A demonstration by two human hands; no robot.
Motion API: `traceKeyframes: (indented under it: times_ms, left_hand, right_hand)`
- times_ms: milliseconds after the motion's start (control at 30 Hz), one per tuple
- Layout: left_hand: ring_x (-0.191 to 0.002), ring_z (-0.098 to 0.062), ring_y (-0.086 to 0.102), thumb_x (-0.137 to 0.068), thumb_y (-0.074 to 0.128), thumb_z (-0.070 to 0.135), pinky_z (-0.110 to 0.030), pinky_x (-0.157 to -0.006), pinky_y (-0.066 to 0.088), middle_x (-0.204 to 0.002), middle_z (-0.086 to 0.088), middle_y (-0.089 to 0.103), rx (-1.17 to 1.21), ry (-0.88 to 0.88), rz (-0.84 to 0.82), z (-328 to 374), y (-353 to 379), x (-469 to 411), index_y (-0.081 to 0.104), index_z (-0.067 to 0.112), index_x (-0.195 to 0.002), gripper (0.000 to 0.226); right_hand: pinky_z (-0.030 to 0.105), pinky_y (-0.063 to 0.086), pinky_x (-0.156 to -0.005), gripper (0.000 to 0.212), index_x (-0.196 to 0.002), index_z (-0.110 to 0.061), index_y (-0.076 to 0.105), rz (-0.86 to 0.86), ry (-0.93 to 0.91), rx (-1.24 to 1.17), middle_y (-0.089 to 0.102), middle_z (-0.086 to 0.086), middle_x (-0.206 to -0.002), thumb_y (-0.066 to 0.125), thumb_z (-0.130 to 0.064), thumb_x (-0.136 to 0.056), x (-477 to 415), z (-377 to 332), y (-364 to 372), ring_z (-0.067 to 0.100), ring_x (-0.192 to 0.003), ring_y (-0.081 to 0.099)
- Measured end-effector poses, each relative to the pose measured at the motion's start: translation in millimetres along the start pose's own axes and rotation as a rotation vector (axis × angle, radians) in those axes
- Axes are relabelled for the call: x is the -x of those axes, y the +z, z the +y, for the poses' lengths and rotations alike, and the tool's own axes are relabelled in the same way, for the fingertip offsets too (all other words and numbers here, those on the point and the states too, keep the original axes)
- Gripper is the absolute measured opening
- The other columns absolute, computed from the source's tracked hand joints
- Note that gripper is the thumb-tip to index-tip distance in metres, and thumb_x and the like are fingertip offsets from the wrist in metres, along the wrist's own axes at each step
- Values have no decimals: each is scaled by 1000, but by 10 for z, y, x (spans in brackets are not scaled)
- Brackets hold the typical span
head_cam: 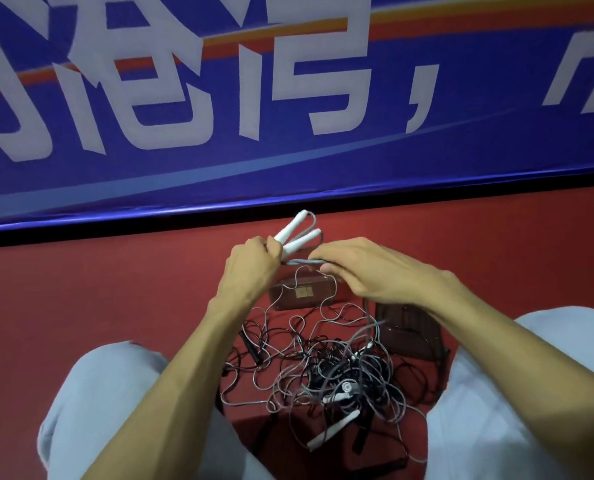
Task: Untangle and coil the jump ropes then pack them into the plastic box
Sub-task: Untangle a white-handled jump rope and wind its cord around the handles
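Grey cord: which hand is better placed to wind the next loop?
Right. The right hand pinches the grey cord just beside the white handles; the left hand is occupied gripping both handles.

Plastic box [300, 296] partly behind right hand [375, 268]; banner [288, 161] beyond frame edges.

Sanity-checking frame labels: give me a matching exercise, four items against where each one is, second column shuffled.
Items
1. pair of white handles
2. grey cord
3. tangled rope pile
4. clear plastic box

Places
A. on the red floor between the knees
B. held in the left-hand grip, ends pointing up
C. on the floor beyond the pile, below the hands
D. pinched by the right-hand grip

Pairs: 1-B, 2-D, 3-A, 4-C
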State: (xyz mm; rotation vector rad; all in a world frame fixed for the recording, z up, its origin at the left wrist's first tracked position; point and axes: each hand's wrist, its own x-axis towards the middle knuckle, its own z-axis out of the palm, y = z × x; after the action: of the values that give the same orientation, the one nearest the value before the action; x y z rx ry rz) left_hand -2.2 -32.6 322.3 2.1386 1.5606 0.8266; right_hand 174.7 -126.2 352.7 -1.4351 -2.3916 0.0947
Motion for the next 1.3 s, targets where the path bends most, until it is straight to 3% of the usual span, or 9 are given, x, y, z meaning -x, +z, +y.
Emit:
traceKeyframes:
  times_ms: [200,367,500,633,733,833,933,1100,1300]
  left_hand:
    - [-55,-27,47,-94,37,32,-32,-51,31,-61,-10,52,-179,85,-94,66,2,57,54,10,-64,41]
    - [-53,-29,44,-95,38,30,-33,-56,30,-56,-6,43,-299,304,-172,137,-39,168,41,15,-56,42]
    - [-53,-30,42,-92,34,33,-33,-57,30,-53,2,38,-331,514,-128,192,-39,221,36,19,-54,40]
    - [-57,-30,48,-83,16,43,-35,-57,38,-62,5,37,-283,644,-77,158,-64,253,34,22,-56,38]
    - [-57,-31,50,-85,16,42,-36,-57,39,-68,4,38,-249,650,-66,119,-49,256,33,24,-57,37]
    - [-61,-28,47,-97,26,38,-35,-59,35,-70,4,40,-266,616,-52,126,4,247,41,23,-68,36]
    - [-78,-27,56,-101,29,43,-39,-67,43,-87,3,59,-233,542,-73,134,24,216,55,20,-98,35]
    - [-93,-12,43,-88,35,65,-33,-82,44,-102,9,49,-183,617,-236,118,45,269,46,22,-134,64]
    - [-77,-15,43,-81,33,55,-26,-67,32,-90,8,44,-240,722,-252,133,-23,275,51,16,-126,62]
  right_hand:
    - [41,52,-62,21,-105,-14,64,273,-87,144,65,0,-90,60,-2,-89,19,86,-29,20,-79,59]
    - [18,38,-74,10,-88,-10,72,470,133,-90,65,3,-83,63,-12,-89,-74,205,56,18,-80,54]
    - [9,34,-65,11,-82,-15,72,448,430,-309,63,-6,-75,64,-14,-88,-116,163,128,10,-74,54]
    - [29,40,-68,24,-75,-14,66,296,548,-645,61,-6,-69,55,-19,-95,-113,66,202,9,-69,50]
    - [38,46,-69,24,-78,-14,64,222,565,-555,64,5,-76,53,-23,-96,-110,59,234,20,-74,62]
    - [24,47,-58,21,-82,-14,65,234,578,-495,65,2,-75,53,-24,-96,-127,90,182,6,-56,60]
    - [11,37,-43,20,-85,-13,66,272,635,-432,63,-4,-71,54,-24,-96,-127,157,132,1,-46,58]
    - [16,34,-33,20,-84,-12,65,291,727,-598,65,6,-79,56,-24,-96,-75,226,113,27,-45,66]
    - [24,46,-39,20,-86,-4,64,159,747,-902,66,14,-64,58,-20,-96,-37,236,51,25,-45,62]
